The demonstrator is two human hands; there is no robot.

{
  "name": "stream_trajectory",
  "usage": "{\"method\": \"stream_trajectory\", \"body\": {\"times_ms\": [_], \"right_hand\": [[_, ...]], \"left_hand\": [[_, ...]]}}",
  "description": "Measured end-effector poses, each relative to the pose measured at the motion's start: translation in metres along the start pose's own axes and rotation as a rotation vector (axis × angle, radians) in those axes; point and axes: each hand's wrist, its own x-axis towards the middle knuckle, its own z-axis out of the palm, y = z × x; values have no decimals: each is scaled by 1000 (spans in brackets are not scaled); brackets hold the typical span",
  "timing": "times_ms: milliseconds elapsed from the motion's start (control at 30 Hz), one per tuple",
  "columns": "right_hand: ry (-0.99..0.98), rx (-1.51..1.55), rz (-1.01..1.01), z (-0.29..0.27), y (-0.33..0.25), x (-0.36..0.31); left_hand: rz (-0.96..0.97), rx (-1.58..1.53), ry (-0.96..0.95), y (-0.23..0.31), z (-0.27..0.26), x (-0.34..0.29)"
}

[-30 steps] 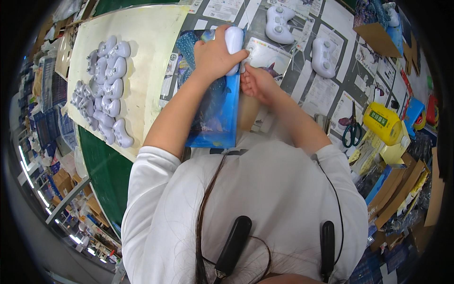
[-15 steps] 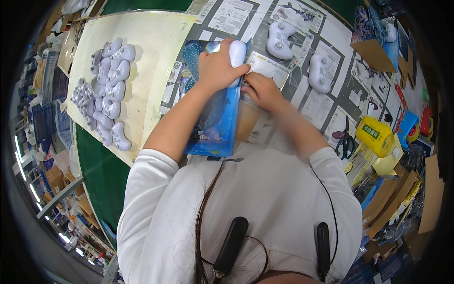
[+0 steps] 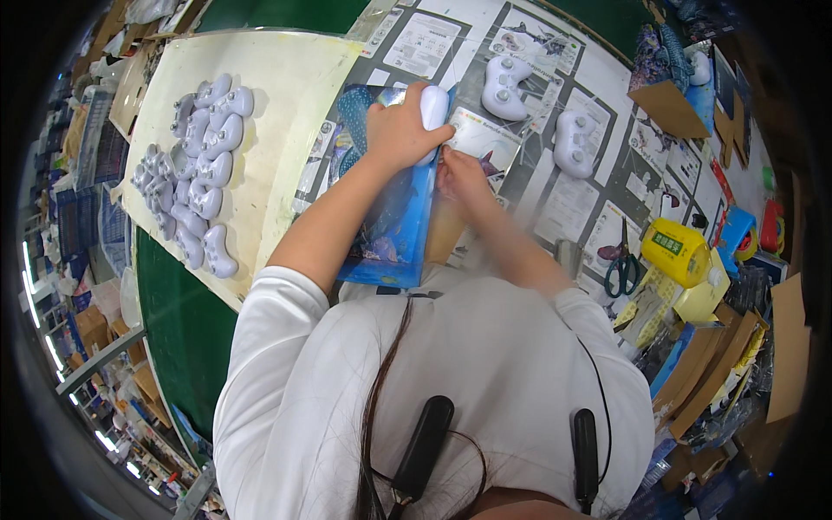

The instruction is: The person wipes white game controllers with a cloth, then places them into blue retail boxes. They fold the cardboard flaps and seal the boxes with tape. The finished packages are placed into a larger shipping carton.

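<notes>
The left hand point(image 3: 397, 130) covers most of the white controller point(image 3: 433, 107) it grips, so only the upper end shows past the fingers. Just beside that grip, the right hand point(image 3: 464, 173) is smeared by motion; its fingertips cannot be made out, nor whether they pinch anything. The blue box point(image 3: 394, 230) under both hands has its near end hidden behind the person's white sleeve and shoulder. Well away from the grip to the left, the heap of pale controllers point(image 3: 195, 169) overlaps, so a count is not possible. Far right of the grip, the cardboard boxes point(image 3: 784, 347) bend into the dark rim and are cut off.
</notes>
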Motion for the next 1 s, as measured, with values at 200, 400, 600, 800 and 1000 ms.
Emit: {"method": "stream_trajectory", "body": {"times_ms": [200, 400, 600, 800, 1000], "right_hand": [[124, -625, -566, -12, -38, -8], [-15, -174, -177, 1, 37, 9], [-287, 1127, 343, -3, 15, -4], [93, 650, 314, 20, -18, -10], [317, 427, 80, 49, -24, -13]], "left_hand": [[-60, 32, -78, 0, -7, -2], [-40, 36, -53, 1, -4, -4], [-44, 45, -47, 3, -6, -7], [-43, 23, -23, 3, -5, -8], [-119, 69, -20, 22, -23, -10]]}}
